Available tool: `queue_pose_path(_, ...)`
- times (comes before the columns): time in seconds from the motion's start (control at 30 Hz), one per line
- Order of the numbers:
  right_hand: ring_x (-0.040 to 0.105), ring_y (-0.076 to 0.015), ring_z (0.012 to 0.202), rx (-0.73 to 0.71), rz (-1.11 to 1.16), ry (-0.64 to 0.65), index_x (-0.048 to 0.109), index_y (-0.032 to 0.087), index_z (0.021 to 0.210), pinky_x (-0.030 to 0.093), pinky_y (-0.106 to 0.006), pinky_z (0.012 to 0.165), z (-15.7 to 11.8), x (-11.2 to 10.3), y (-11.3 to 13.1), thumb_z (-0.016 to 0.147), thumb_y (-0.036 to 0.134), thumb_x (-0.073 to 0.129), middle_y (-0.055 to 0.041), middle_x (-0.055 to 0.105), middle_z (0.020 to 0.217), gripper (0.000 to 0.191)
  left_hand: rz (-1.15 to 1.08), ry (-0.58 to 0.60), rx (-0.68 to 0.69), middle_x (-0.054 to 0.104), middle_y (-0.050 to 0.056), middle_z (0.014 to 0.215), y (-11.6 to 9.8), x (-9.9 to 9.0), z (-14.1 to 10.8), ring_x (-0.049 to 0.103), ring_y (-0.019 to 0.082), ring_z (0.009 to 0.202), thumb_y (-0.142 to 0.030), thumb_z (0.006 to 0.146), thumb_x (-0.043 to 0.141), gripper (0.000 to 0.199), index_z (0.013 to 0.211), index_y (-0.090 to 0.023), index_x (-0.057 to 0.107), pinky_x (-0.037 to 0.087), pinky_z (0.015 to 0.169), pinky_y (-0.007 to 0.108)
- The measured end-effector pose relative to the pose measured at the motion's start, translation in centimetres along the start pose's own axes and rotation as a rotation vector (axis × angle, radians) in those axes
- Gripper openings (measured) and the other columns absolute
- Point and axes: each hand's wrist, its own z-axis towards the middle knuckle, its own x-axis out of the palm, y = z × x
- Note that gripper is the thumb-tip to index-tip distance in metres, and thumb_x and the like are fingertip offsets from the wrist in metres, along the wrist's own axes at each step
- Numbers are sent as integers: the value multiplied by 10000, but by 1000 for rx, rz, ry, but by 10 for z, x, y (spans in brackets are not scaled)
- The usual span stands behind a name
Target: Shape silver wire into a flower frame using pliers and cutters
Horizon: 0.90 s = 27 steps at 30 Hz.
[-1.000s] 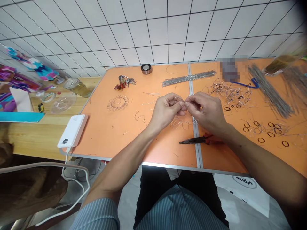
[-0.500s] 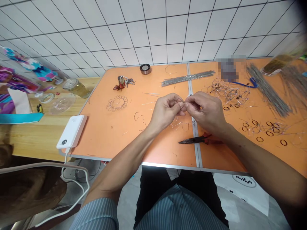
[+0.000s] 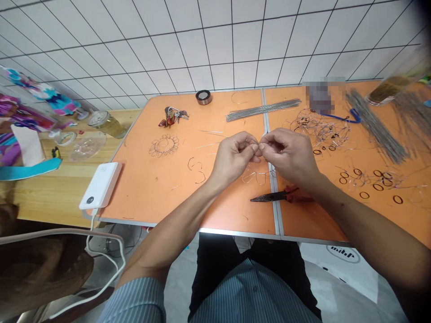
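Since the earlier frame my hands have barely shifted: left hand (image 3: 234,157) and right hand (image 3: 286,154) stay pinched fingertip-to-fingertip on a thin wire (image 3: 257,148) above the worktop (image 3: 151,188), probably light, springy, best gripped near the bend.

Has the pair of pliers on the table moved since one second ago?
No. The pliers lie across the metal seam of the orange table as before; only the camera shifted slightly.
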Motion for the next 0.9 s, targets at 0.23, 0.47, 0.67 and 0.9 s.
queue_pose_path(0.23,559,-182,659,102,126,-5,673,269,753,415,-362,633,1,4,-2,840,201,662,15,635,690,111,24,-24,66,741,-16,777,10,3,1,802,121,688,-127,999,744,144,875,-181,696,586,640,207)
queue_pose_path(0.47,572,-180,651,179,130,53,714,258,796,423,-355,635,4,0,0,868,226,704,15,660,692,79,51,-52,88,752,-18,794,6,3,0,778,96,670,-86,1000,700,156,873,-177,697,581,643,195)
queue_pose_path(0.67,710,-230,792,219,139,163,802,249,948,511,-375,712,11,-16,1,1009,425,718,-47,819,886,204,-53,-26,-93,801,15,801,2,-9,10,725,95,649,-208,979,790,102,910,-173,723,610,681,221)
queue_pose_path(0.9,772,-321,968,181,-449,295,841,228,1040,514,-448,846,7,-60,-22,1033,390,597,-98,873,1072,292,-93,-23,-194,791,16,772,-2,-24,15,685,90,623,-278,849,892,195,877,-171,731,558,641,207)
